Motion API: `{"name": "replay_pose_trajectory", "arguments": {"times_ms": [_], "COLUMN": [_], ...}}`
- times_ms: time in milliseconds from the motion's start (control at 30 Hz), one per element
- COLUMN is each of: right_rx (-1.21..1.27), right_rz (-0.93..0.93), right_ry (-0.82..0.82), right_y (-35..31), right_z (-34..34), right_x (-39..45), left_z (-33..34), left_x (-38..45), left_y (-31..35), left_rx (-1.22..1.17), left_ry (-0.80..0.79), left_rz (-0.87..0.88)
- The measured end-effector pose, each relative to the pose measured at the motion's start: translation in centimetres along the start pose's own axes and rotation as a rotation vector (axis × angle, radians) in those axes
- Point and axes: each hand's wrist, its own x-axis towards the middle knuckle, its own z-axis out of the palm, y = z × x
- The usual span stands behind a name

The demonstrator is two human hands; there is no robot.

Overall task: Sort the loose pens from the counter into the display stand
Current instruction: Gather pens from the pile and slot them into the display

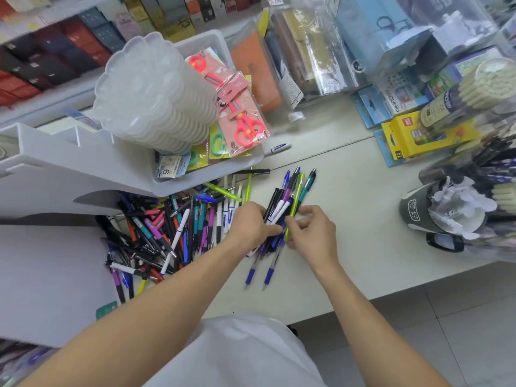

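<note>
A big heap of loose pens (164, 233) in many colours lies on the pale counter (363, 219), left of my hands. My left hand (251, 224) grips a bundle of pens (290, 196) that fans out away from me, with blue-tipped ends sticking out toward me. My right hand (312, 230) pinches a lime green pen (294, 208) at the right side of that bundle. The white display stand (55, 163) with stepped compartments sits at the far left, partly over the heap.
A white bin (212, 169) of packaged scissors and a stack of translucent trays (150, 99) stand behind the heap. One marker (277, 148) lies alone farther back. Boxed stationery (413, 135) and a cup of pens (446, 213) crowd the right. The counter's edge runs near my body.
</note>
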Motion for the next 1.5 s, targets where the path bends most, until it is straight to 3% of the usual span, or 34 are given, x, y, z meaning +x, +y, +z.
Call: {"name": "replay_pose_trajectory", "arguments": {"times_ms": [167,400,667,800,900,1033,1267,1500], "right_rx": [0.288,0.503,0.533,0.350,0.008,-0.278,-0.423,-0.627], "right_rz": [0.178,0.236,0.363,0.245,0.081,-0.135,-0.086,-0.039], "right_ry": [-0.145,-0.210,-0.383,-0.390,-0.377,-0.012,0.133,-0.017], "right_y": [0.1,0.0,-0.8,-1.9,-2.6,-2.0,-2.7,-4.9], "right_z": [0.2,1.5,0.4,0.5,-0.2,-1.1,1.6,1.6], "right_x": [-0.8,-2.1,-2.2,-2.7,-2.5,-1.1,2.4,2.9], "left_z": [-0.5,-1.1,-2.0,-1.8,-2.0,-1.5,0.2,0.9], "left_x": [-0.3,-1.2,-1.9,-2.3,-2.6,-3.4,-4.8,-5.6], "left_y": [-1.5,-2.4,-3.7,-4.2,-4.6,-5.7,-6.9,-7.9], "left_rx": [-0.052,-0.084,-0.045,-0.084,-0.109,-0.191,-0.500,-0.644], "left_ry": [-0.054,-0.261,-0.362,-0.356,-0.355,-0.314,-0.082,-0.082], "left_rz": [0.041,0.078,0.177,0.228,0.201,0.123,0.022,0.035]}}
